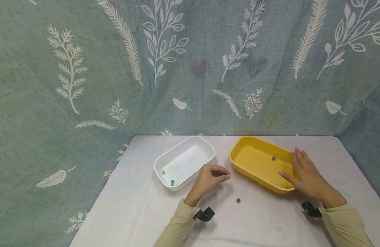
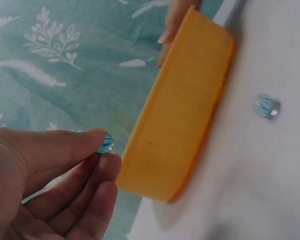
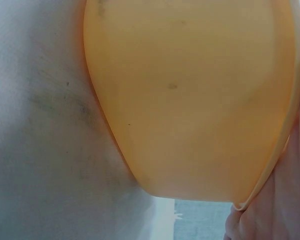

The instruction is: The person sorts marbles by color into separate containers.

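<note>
Between thumb and fingertips my left hand point(image 1: 209, 181) pinches a clear marble point(image 2: 106, 143) with blue streaks, held above the table between the two trays. My right hand point(image 1: 309, 180) rests on the right end of a yellow tray point(image 1: 254, 177), fingers straight along the rim and thumb reaching over the inside. One marble point(image 1: 273, 159) lies on the yellow tray's floor. Another loose marble point(image 1: 238, 200) is on the cloth, in front of the yellow tray and to the right of my left hand.
A white tray point(image 1: 185, 159) stands to the left, behind my left forearm, with a few greenish marbles point(image 1: 173, 182) at its near left end. White cloth covers the table point(image 1: 264, 223). A patterned green curtain point(image 1: 190, 113) hangs behind the table's back edge.
</note>
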The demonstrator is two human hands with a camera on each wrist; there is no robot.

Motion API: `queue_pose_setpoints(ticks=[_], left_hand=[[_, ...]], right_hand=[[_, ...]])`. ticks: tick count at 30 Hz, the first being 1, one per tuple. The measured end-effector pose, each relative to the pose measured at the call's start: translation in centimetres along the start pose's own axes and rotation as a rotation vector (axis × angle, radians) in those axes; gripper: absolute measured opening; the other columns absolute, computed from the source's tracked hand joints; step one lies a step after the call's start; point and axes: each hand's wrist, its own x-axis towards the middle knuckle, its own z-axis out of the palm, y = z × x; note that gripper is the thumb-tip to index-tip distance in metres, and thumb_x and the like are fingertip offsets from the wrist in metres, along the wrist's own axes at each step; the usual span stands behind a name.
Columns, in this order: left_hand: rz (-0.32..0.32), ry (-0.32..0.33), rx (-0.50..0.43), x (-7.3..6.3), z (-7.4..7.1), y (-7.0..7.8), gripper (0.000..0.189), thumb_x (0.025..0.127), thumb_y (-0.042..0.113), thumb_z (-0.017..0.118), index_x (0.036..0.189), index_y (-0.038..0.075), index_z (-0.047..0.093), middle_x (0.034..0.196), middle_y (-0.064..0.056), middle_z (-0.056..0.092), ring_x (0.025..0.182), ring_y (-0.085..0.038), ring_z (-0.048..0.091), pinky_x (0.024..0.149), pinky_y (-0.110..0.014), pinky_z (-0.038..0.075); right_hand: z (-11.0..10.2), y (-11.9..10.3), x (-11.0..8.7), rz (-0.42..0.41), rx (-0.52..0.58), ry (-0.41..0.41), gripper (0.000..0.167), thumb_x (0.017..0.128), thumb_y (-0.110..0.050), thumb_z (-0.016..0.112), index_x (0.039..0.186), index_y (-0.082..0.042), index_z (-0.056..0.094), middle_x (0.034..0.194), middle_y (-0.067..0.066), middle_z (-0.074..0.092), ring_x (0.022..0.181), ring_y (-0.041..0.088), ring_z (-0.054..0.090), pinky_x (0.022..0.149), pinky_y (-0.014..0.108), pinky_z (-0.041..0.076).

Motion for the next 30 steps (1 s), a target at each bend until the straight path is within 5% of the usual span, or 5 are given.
queue_pose_setpoints(ticks=[10, 30], left_hand=[[0.055, 0.013, -0.052, 1.6, -0.3, 1.7, 0.015, 0.089, 0.016, 0.082, 0.101, 0.006, 0.082, 0.103, -0.011, 0.08, 0.093, -0.017, 0.076, 0.082, -0.018, 0.06], [0.061, 0.001, -0.073, 5.1, 0.3, 3.6, 0.017, 0.09, 0.022, 0.082, 0.101, 0.01, 0.082, 0.103, -0.01, 0.081, 0.088, -0.011, 0.075, 0.078, -0.02, 0.06]], right_hand=[[0.0, 0.0, 0.0, -0.004, 0.005, 0.001, 0.107, 0.102, -0.061, 0.049, 0.159, 0.014, -0.002, 0.169, 0.034, -0.012, 0.157, 0.053, -0.014, 0.126, 0.068, -0.009], [-0.2, -0.4, -0.2, 0.0, -0.001, 0.002, 0.106, 0.102, -0.059, 0.051, 0.159, 0.015, 0.0, 0.168, 0.035, -0.01, 0.157, 0.054, -0.012, 0.126, 0.068, -0.007]])
